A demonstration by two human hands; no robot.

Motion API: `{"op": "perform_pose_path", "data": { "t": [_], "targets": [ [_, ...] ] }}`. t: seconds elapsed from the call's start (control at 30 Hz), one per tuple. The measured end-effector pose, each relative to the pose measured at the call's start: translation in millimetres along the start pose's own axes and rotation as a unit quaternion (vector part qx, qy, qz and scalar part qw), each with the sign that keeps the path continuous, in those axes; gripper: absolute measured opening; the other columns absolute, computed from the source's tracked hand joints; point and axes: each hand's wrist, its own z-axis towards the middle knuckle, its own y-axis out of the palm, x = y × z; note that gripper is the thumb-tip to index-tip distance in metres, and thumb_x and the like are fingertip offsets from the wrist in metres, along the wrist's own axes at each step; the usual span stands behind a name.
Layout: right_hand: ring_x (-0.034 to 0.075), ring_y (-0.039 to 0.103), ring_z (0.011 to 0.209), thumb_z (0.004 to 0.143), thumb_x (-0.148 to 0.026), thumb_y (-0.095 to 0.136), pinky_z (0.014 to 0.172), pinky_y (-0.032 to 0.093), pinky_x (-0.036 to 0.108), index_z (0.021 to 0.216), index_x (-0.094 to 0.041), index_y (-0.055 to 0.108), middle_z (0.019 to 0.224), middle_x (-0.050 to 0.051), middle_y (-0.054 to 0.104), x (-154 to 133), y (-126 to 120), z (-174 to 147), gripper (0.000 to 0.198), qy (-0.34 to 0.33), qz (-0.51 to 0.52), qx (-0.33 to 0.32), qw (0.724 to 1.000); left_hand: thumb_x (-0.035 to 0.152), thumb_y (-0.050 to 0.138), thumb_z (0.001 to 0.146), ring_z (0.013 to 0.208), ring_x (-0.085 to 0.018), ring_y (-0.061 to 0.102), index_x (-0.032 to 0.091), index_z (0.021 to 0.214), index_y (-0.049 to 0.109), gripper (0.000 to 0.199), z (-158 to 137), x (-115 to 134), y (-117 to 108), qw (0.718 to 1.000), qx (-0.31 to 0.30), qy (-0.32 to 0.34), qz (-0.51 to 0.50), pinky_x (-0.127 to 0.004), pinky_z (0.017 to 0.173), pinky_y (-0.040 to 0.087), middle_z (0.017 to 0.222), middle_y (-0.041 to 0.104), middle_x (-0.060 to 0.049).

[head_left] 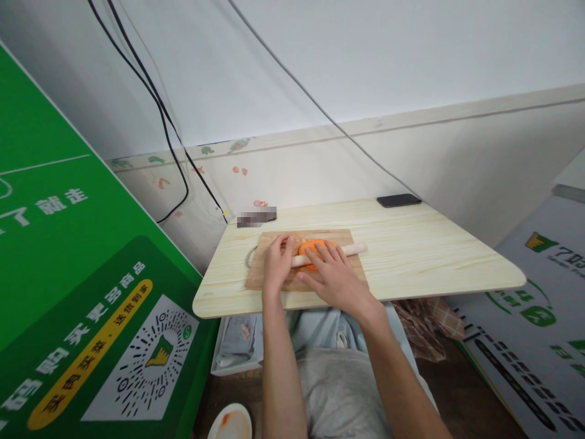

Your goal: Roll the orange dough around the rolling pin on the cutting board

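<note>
Board (pixel 256 274) is lying on the table (pixel 434 256), toward the left half and near the front edge; its ring (pixel 249 256) is sticking out past the board's left edge. Orange piece (pixel 308 246) is sitting on the board, nearer the far edge, with a pale pin (pixel 355 249) lying across it; the pin's right tip is poking past the board's right edge. Right hand (pixel 337 275) is lying over both, fingers spread and nearly straight, pressing rather than wrapping. Left hand (pixel 276 263) is curling at the pin's left end; its own back is hiding the fingers, so cannot tell whether it is gripping. Main worry, as judged: a flat right hand is leaving the pin free to skew, and uneven pressure could be squashing the piece lopsided. Piece may also be sticking to the pin, if tacky, and tearing on lifting. Nothing visible is bracing the board, so a hard shove could be sending it sliding.
</note>
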Motion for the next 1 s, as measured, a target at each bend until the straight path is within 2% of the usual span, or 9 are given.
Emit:
{"op": "perform_pose_path", "data": {
  "t": [0.1, 0.2, 0.33, 0.5, 0.63, 0.77, 0.9, 1.0],
  "targets": [
    [0.041, 0.022, 0.166, 0.108, -0.06, 0.048, 0.133, 0.019, 0.062, 0.167, -0.017, 0.046, 0.175, 0.02, 0.038, 0, 6, 3, 0.073, 0.021, -0.016, 0.008, 1.0, 0.039, 0.057, 0.105, 0.101, -0.024, 0.075, 0.02, 0.107, 0.075, 0.026, -1, 0, 0, 1.0, -0.005, 0.0, -0.001, -0.038, 0.099, 0.057, 0.105, 0.081, -0.009],
    [0.041, 0.021, 0.167, 0.108, -0.058, 0.051, 0.133, 0.012, 0.067, 0.168, -0.022, 0.044, 0.175, 0.017, 0.038, -3, 20, 15, 0.071, 0.011, -0.033, 0.048, 0.998, 0.037, 0.058, 0.104, 0.102, -0.024, 0.075, 0.02, 0.105, 0.075, 0.024, -1, 0, 1, 1.0, 0.0, -0.007, -0.003, -0.037, 0.098, 0.058, 0.106, 0.081, -0.009],
    [0.037, 0.028, 0.164, 0.111, -0.054, 0.045, 0.133, 0.008, 0.066, 0.165, -0.025, 0.049, 0.172, 0.014, 0.044, -5, 33, 32, 0.062, 0.028, -0.035, 0.086, 0.995, 0.036, 0.058, 0.104, 0.104, -0.023, 0.075, 0.02, 0.104, 0.075, 0.023, 0, 0, 2, 1.0, -0.002, -0.008, -0.015, -0.036, 0.099, 0.058, 0.108, 0.081, -0.009],
    [0.037, 0.032, 0.162, 0.111, -0.056, 0.044, 0.133, 0.009, 0.064, 0.164, -0.023, 0.05, 0.172, 0.015, 0.045, -7, 30, 34, 0.063, 0.034, -0.034, 0.081, 0.996, 0.038, 0.059, 0.103, 0.105, -0.024, 0.075, 0.02, 0.106, 0.075, 0.024, 0, -2, 2, 1.0, -0.007, -0.006, -0.012, -0.039, 0.102, 0.058, 0.108, 0.081, -0.01],
    [0.039, 0.034, 0.161, 0.109, -0.057, 0.049, 0.132, 0.016, 0.064, 0.162, -0.022, 0.053, 0.168, 0.014, 0.051, -8, 15, 18, 0.063, 0.026, -0.026, 0.047, 0.998, 0.038, 0.058, 0.103, 0.105, -0.024, 0.075, 0.02, 0.105, 0.075, 0.025, -1, -1, 1, 1.0, -0.005, -0.007, -0.005, -0.038, 0.101, 0.057, 0.108, 0.081, -0.01],
    [0.038, 0.032, 0.163, 0.11, -0.06, 0.044, 0.132, 0.021, 0.06, 0.16, -0.02, 0.055, 0.171, 0.015, 0.046, -7, 3, 2, 0.066, 0.013, -0.02, 0.016, 1.0, 0.038, 0.058, 0.104, 0.104, -0.024, 0.075, 0.02, 0.106, 0.075, 0.025, -1, 1, 1, 1.0, -0.002, -0.008, -0.003, -0.038, 0.101, 0.057, 0.107, 0.081, -0.009],
    [0.039, 0.025, 0.166, 0.109, -0.062, 0.044, 0.134, 0.016, 0.061, 0.165, -0.016, 0.049, 0.174, 0.016, 0.039, -5, 5, 6, 0.072, 0.006, -0.024, 0.001, 1.0, 0.037, 0.058, 0.103, 0.102, -0.023, 0.075, 0.02, 0.105, 0.075, 0.023, -1, 2, 2, 1.0, -0.003, -0.012, -0.007, -0.036, 0.098, 0.057, 0.107, 0.081, -0.009],
    [0.038, 0.026, 0.165, 0.11, -0.059, 0.042, 0.134, 0.013, 0.062, 0.165, -0.016, 0.048, 0.174, 0.016, 0.04, -5, 11, 22, 0.07, 0.015, -0.024, 0.011, 1.0, 0.035, 0.059, 0.103, 0.102, -0.023, 0.075, 0.02, 0.105, 0.075, 0.022, 0, 0, 2, 1.0, -0.002, -0.013, -0.014, -0.036, 0.098, 0.058, 0.108, 0.081, -0.009]
  ]
}}
